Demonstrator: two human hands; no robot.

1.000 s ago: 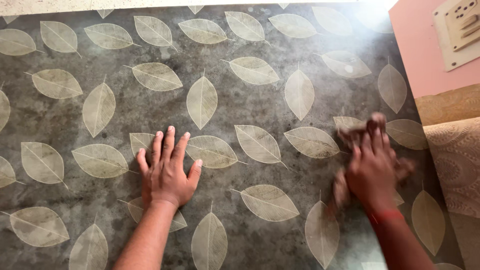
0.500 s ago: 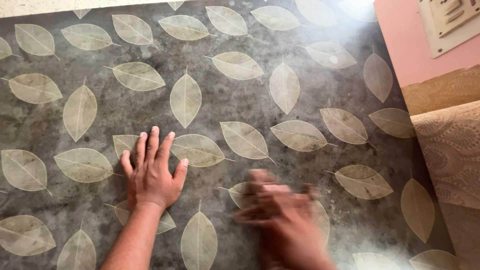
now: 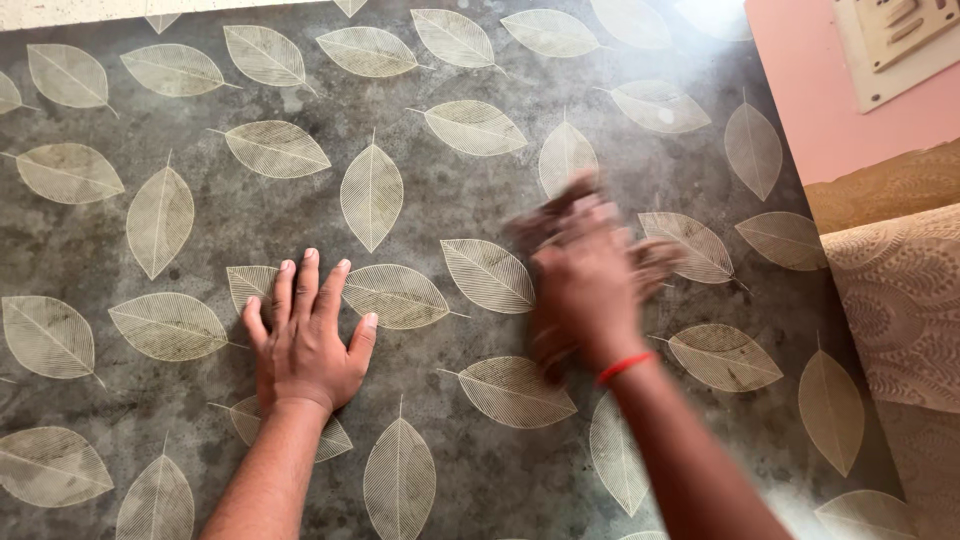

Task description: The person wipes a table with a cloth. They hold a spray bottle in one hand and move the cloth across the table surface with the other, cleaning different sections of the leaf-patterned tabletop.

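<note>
One brown cloth (image 3: 560, 215), right hand (image 3: 588, 285) gripping, left hand (image 3: 305, 340) flat, leaf-patterned sheet (image 3: 450, 180)

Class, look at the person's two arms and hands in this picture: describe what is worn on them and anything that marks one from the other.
Both forearms are bare, with no sleeves or gloves in view. The left hand shows no ring, band or watch. The right hand is blurred, so its details are unclear, but a thin red band circles its wrist. That band is the one clear difference between the two arms.
</note>
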